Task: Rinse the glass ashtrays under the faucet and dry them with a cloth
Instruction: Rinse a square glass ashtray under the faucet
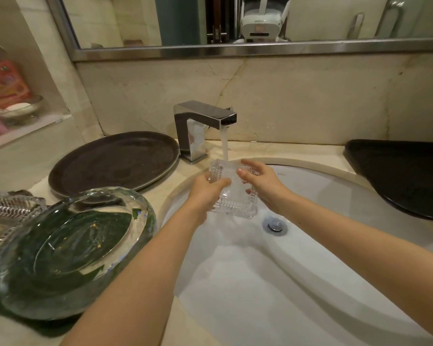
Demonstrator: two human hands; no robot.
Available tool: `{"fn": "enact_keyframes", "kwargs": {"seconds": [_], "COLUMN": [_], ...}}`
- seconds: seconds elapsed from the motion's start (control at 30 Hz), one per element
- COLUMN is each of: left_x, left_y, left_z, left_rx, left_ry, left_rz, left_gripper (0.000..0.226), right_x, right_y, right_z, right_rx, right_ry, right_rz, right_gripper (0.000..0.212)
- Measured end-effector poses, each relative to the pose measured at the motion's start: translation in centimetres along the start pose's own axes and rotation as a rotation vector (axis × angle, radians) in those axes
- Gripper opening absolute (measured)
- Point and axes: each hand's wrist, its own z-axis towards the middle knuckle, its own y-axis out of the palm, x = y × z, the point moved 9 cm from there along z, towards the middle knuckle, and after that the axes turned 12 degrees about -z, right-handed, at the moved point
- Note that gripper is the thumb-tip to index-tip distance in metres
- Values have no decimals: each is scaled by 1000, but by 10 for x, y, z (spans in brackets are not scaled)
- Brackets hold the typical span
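Holding the square cut-glass ashtray (231, 189) over the sink (335, 196), I have my left hand (206, 189) curled round its left edge, thumb across the top, and my right hand (263, 186) gripping its right edge. Water from the faucet (205, 121) falls onto its far rim. On the tabletop (185, 171) to my left lie a large round glass ashtray (70, 248), another cut-glass ashtray (8, 213) just beside it, and a dark round tray (115, 161).

- Cream marble wall (285, 96), cracked with thin veins.
- Steel-framed mirror (235, 49) along the top.
- Recessed shelf (23, 131) at left.
- Pale stone bench (298, 151) beneath, under warm light.
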Motion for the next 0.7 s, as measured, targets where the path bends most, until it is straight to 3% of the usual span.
{"fn": "enact_keyframes", "kwargs": {"seconds": [0.07, 0.13, 0.23, 0.4, 0.53, 0.63, 0.7], "left_x": [-1, -1, -3, -7, -18, -26, -22], "left_y": [7, 11, 14, 9, -1, 1, 0], "left_z": [-1, 0, 4, 11, 10, 10, 11], "left_rx": [-47, -78, -97, -59, 46, 28, 47], "left_ry": [-38, -58, -76, -82, -198, -248, -197], "left_rz": [-88, -128, -123, -212, -154, -78, -69], "left_gripper": [36, 37, 33, 40, 60, 99, 94], "right_x": [7, 13, 19, 8, 2, 4, 5], "right_y": [-10, -10, -12, -16, 11, 13, 9], "right_z": [1, 2, 2, -4, -11, -5, -1], "right_rx": [10, -84, -201, -311, -305, -202, -161], "right_ry": [96, 162, 211, 167, 143, 83, 26], "right_rz": [216, 358, 405, 385, 214, -17, -66], "right_gripper": [56, 46, 17, 15, 34, 48, 62]}}
